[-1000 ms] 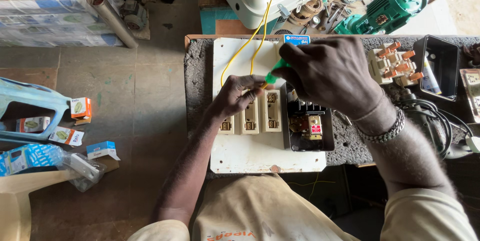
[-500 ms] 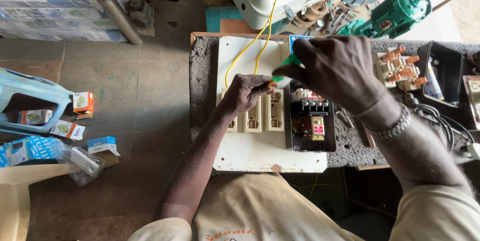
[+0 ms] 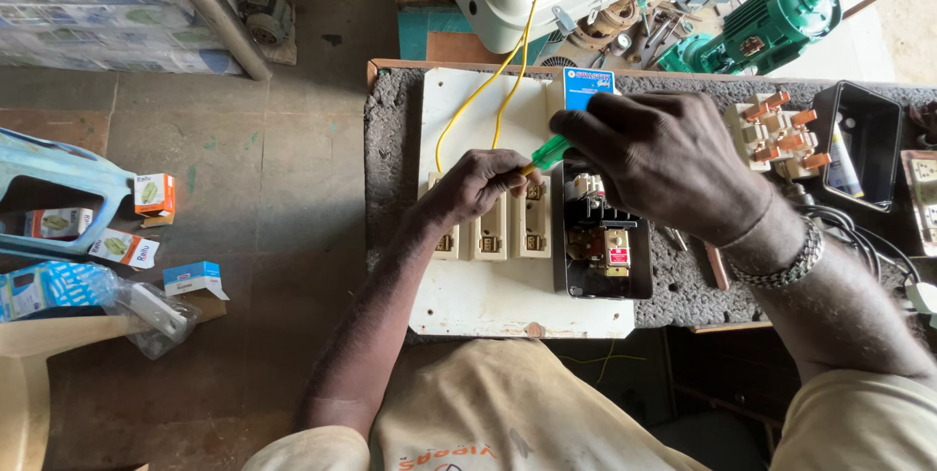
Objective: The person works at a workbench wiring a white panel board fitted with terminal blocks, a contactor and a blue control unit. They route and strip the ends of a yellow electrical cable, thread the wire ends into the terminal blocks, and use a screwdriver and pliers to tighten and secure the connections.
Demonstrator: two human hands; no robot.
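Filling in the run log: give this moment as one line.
left hand: on cream fuse units | right hand: grips green screwdriver | board: white panel

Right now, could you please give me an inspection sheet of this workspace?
Surface: rough grey bench top under a white board.
Job's things: green-handled screwdriver at the cream fuse holders; black switch unit alongside.
Clutter: copper-tipped terminal block, black cover.
Grips: left hand on the fuse holders; right hand shut on the screwdriver.
Cables: yellow wire; black leads.
Surroundings: green motor, small boxes on the floor.
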